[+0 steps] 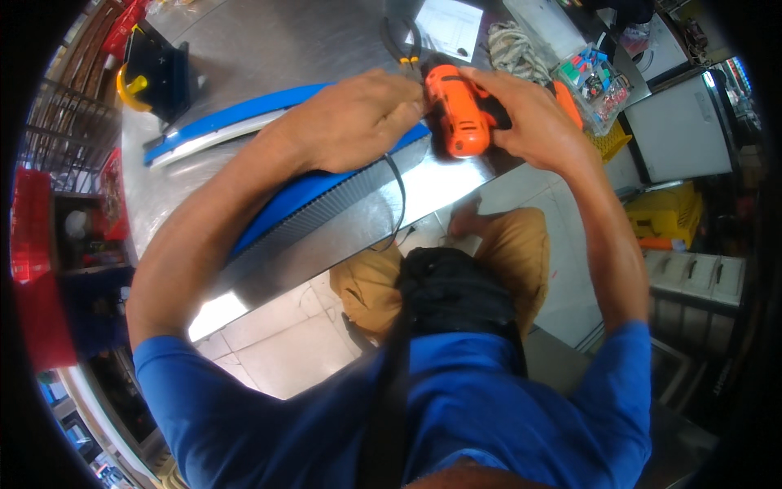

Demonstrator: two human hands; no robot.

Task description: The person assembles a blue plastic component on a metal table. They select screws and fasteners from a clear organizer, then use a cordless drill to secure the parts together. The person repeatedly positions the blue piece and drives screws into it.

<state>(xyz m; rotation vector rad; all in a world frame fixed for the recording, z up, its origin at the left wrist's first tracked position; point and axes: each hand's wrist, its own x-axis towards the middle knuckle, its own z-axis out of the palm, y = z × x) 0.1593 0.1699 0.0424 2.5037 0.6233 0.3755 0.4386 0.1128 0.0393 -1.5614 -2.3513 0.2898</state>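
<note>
Blue shirt (489,391) foremost, right hand (533,118) grips an orange drill (460,110)

Fierce white glare just off centre at one o'clock, blazing on the metal surface (244,41), and a second hot patch towards eight! The light seems to fall from above, bright across the floor tiles (293,342) at seven. The orange drill (460,110) catches a glossy sheen near one; both hands (354,122) are well lit, fine detail soft. Up past twelve, the paper (446,28) washes out pale, its print a smudge. Shade deepens out at four, shapes blurring. And there's the fisheye: the rack (57,122) bowing at ten, corners swallowed in black!
</note>
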